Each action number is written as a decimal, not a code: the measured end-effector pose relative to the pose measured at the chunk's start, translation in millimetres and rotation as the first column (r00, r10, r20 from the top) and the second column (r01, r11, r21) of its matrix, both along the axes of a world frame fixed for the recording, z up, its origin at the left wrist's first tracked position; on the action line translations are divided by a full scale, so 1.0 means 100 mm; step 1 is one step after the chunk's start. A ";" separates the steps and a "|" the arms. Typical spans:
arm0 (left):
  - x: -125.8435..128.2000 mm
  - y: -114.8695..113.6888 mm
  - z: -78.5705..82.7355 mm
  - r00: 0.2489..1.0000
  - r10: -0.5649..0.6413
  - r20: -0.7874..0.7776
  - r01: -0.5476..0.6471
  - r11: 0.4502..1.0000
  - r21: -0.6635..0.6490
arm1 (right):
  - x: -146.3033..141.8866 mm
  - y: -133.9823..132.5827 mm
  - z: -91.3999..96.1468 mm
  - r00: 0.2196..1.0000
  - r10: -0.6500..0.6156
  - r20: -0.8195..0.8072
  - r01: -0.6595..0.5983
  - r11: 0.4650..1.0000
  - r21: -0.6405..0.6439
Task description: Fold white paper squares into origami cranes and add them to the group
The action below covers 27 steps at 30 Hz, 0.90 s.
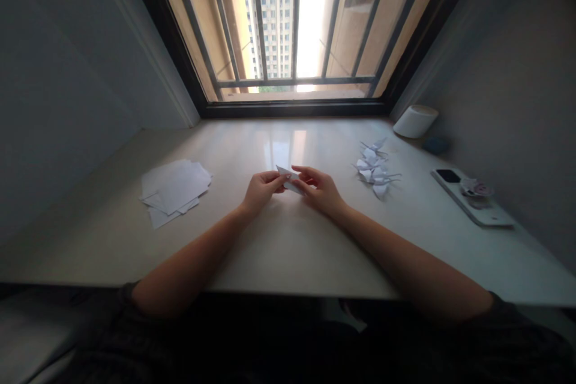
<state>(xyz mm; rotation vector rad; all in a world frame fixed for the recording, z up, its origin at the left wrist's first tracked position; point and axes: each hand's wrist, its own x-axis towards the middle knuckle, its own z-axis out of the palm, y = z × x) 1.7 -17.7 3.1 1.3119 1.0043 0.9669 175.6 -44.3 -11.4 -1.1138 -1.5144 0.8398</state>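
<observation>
A small folded piece of white paper (288, 177) is held just above the pale table (288, 252), in the middle of the view. My left hand (261, 189) pinches its left side with curled fingers. My right hand (318, 189) grips its right side, fingers closed around the fold. Both forearms reach in from the near edge of the table.
A loose stack of white paper sheets (174, 191) lies to the left. Several folded paper cranes (374, 167) sit to the right. Further right lie a phone on a white tray (472, 199), a white roll (414, 121) and a small blue object (434, 144). A barred window (294, 30) is ahead.
</observation>
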 end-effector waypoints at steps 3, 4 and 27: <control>0.00 0.00 0.01 0.998 0.059 0.025 -0.059 0.998 -0.002 | -0.01 0.00 -0.01 0.999 0.024 0.045 -0.020 0.996 -0.088; 0.00 -0.01 0.02 0.997 0.069 0.023 -0.069 0.998 -0.003 | 0.00 -0.01 -0.01 0.998 0.032 0.062 -0.025 0.993 -0.112; -0.02 0.04 0.04 0.996 0.082 0.024 -0.083 0.996 0.033 | -0.01 -0.01 0.00 0.992 0.116 -0.040 -0.121 0.977 -0.175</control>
